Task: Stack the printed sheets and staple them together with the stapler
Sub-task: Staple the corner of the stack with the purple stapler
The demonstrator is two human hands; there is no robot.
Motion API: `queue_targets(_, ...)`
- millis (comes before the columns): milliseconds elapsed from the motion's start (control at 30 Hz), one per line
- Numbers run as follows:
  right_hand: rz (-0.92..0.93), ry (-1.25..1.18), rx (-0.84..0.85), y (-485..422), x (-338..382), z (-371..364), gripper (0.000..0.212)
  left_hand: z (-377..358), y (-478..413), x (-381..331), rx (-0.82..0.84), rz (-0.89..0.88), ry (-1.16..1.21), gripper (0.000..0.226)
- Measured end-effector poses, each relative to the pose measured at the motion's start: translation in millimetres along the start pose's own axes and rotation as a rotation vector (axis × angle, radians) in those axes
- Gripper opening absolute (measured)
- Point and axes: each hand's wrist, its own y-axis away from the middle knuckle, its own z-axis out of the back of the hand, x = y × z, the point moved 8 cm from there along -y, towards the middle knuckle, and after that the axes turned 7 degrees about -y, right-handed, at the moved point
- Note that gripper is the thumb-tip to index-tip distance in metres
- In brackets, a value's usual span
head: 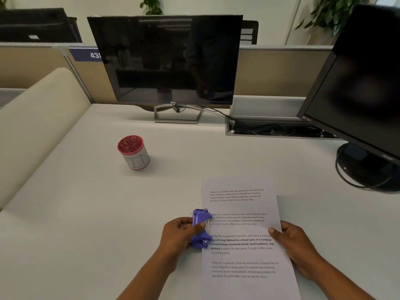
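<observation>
The printed sheets [244,258] lie stacked on the white desk [108,213] in front of me, text facing up. A purple stapler [200,228] sits over the stack's left edge, about halfway along it. My left hand [179,234] grips the stapler, thumb on its top. My right hand [294,243] holds the right edge of the stack, thumb lying on the top sheet and fingers under or beside the edge.
A red mesh cup [133,152] with a white label stands to the far left. A Dell monitor [166,59] stands at the back and a second monitor [359,100] with a round base at the right. An open cable tray [270,128] lies behind.
</observation>
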Motion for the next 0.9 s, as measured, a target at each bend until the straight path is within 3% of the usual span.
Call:
queue_targets(567,-0.039,-0.086,0.017,2,1,5,0.025,83,-2,-19,-0.234,-0.059,0.028,0.030)
queue_targets(633,-0.030,-0.096,0.023,2,1,4,0.026,88,-1,-20,-0.217,-0.078,0.030,0.018)
queue_targets(700,-0.012,-0.115,0.039,2,2,2,0.038,94,0,-21,-0.204,-0.100,0.014,0.013)
queue_targets(800,-0.003,-0.113,0.082,3,2,-1,0.090,113,-1,-19,-0.241,-0.113,-0.009,0.017)
queue_targets(833,0.000,-0.111,0.092,4,2,-1,0.096,121,-1,-20,-0.262,-0.124,-0.027,0.018)
queue_targets(900,0.002,-0.099,0.095,3,2,-1,0.081,135,-2,-21,-0.311,-0.136,-0.073,0.019)
